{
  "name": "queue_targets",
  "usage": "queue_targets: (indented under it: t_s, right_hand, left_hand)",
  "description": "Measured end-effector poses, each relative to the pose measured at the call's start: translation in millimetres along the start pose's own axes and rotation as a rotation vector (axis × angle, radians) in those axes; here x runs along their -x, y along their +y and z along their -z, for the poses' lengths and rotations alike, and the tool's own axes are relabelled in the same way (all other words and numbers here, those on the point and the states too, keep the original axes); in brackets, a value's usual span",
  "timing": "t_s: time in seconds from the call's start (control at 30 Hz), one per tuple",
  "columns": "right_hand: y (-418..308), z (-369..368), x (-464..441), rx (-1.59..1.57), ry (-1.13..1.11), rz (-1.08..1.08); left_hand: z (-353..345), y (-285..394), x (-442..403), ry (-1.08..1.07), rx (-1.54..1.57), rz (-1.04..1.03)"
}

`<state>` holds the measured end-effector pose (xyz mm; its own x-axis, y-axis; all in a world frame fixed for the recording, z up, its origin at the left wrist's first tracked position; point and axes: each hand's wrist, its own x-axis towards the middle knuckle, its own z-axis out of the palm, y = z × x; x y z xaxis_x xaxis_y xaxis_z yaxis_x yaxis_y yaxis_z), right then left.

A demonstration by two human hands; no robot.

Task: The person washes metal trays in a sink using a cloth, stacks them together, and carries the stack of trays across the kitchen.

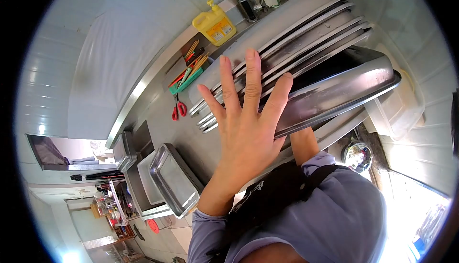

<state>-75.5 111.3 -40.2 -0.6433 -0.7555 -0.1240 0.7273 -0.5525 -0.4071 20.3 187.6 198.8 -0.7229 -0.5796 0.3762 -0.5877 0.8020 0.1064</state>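
My left hand [246,112] reaches over a stack of metal trays [311,38], its fingers stretched out and spread across the rims; its thumb is mostly hidden. The trays stand tilted on their sides, rims close together. Nearest my body is a deep, shiny metal pan [334,88] with a dark rim. My right hand [303,143] shows only at the wrist, below this pan; its fingers are hidden behind the metal.
Red scissors [179,109], a green basket of utensils [186,82] and a yellow jug [214,24] are on the metal counter [165,131]. A faucet [244,2] is behind. Rectangular trays [177,179] stand left, a translucent plastic container [394,105] right.
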Motion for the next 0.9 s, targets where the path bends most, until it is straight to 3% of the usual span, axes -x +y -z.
queue_targets:
  t_s: [0.3, 0.5, 0.7, 0.9]
  right_hand:
    - [-5.3, 7.4, 22.5, 0.033, 0.025, 0.002]
    - [-6.2, 6.4, 20.3, 0.020, 0.031, 0.002]
    - [-2.9, 6.8, 29.7, 0.014, 0.034, -0.007]
    - [-8.0, 5.9, 18.3, -0.010, 0.042, 0.000]
  left_hand:
    - [-1.6, 2.6, 2.1, -0.106, -0.040, -0.077]
    - [-11.5, 0.8, 1.7, -0.034, 0.013, -0.052]
    - [-6.3, 2.6, -1.7, -0.093, 0.022, -0.043]
    - [-5.5, 11.2, -3.8, -0.071, -0.020, 0.085]
